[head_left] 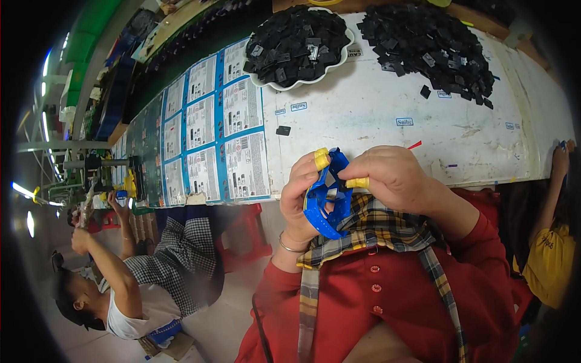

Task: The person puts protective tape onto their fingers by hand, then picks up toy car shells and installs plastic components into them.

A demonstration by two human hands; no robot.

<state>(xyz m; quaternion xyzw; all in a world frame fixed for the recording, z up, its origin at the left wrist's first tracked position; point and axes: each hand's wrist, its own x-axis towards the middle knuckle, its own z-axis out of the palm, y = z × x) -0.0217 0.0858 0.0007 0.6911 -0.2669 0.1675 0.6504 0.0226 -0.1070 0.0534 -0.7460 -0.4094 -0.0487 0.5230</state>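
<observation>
Both of my hands hold a blue plastic strap-like part [327,202] in front of my chest, below the edge of the white worktable [375,115]. My left hand [302,196] wraps around its left side, with yellow finger cots on the raised fingertips. My right hand [390,178] grips its upper right, also with a yellow finger cot on one finger. A small dark piece sits inside the blue part between my fingers. Red sleeves and a plaid collar show below.
A white scalloped dish [296,45] heaped with small black parts stands on the table, beside a loose pile of black parts [433,45]. Printed sheets [224,133] cover the table's left part. One person sits at my left [133,284], another at my right [548,242].
</observation>
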